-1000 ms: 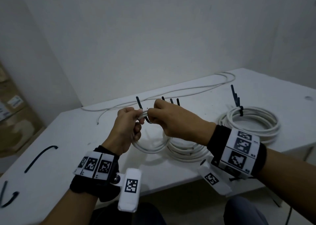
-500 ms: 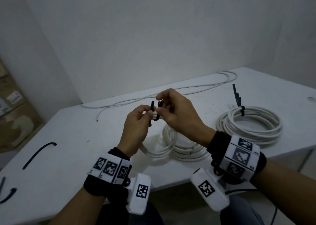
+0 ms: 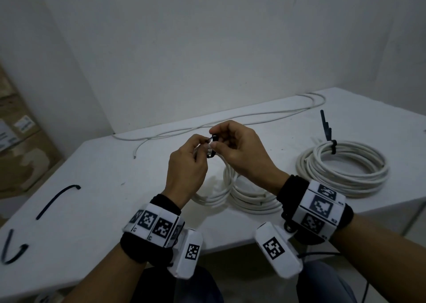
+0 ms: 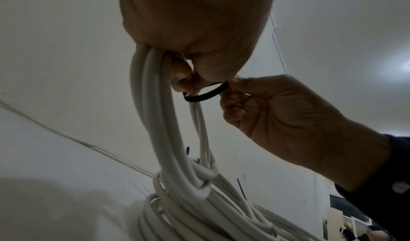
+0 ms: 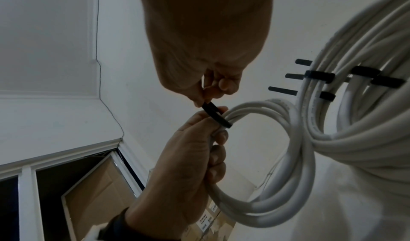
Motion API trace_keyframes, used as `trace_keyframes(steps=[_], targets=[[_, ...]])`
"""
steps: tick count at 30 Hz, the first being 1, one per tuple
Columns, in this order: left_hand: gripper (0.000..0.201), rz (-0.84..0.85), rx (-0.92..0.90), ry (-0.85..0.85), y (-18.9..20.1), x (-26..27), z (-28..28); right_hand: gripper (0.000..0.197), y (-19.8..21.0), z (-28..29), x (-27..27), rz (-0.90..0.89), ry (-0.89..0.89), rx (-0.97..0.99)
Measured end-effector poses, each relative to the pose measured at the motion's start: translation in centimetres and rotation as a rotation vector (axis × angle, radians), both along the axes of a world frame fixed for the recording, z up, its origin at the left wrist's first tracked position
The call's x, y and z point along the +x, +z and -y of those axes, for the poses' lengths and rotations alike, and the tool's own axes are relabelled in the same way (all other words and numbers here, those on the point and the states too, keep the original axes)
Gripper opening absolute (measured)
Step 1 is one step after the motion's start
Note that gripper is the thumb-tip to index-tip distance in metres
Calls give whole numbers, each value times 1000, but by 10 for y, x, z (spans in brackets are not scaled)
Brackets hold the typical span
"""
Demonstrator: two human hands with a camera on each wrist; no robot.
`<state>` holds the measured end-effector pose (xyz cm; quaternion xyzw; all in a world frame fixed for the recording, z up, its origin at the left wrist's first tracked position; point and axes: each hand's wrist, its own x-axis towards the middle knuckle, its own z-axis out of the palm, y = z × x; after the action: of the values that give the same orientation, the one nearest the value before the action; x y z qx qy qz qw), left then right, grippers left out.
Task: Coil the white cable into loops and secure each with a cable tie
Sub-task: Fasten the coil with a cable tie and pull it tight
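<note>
Step in hand: a black cable tie (image 5: pixel 216 115) is being wrapped round a small loop of white cable (image 5: pixel 286 158), raised above the table (image 3: pixel 96 178) centre. Loop clasped by left hand (image 3: pixel 186 164); tie pinched by right hand (image 3: pixel 239 148). Next, by judgement: tail to be threaded and drawn tight. Containers: none visible.

Open tabletop (image 3: pixel 103 164) left of the hands; right side blocked by a tied coil (image 3: pixel 343 168), loose ties (image 3: pixel 55 200) near left edge.
</note>
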<state>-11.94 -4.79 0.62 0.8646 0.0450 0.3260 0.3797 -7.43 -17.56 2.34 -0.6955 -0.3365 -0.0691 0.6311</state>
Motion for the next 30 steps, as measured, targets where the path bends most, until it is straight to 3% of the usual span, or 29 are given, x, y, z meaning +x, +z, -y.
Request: trace_keyframes(steps=[7, 13, 20, 25, 30], targets=[[15, 8, 38, -9, 3, 1, 2, 16, -1, 2, 1, -35, 39, 11], [13, 26, 90, -11, 6, -1, 8, 15, 2, 8, 1, -197, 130, 154], [15, 41, 150, -1, 7, -2, 13, 15, 7, 13, 1, -252, 162, 208], [17, 96, 143, -34, 9, -7, 18, 12, 9, 19, 1, -241, 233, 144], [16, 58, 84, -50, 13, -8, 19, 15, 8, 17, 3, -104, 94, 36]])
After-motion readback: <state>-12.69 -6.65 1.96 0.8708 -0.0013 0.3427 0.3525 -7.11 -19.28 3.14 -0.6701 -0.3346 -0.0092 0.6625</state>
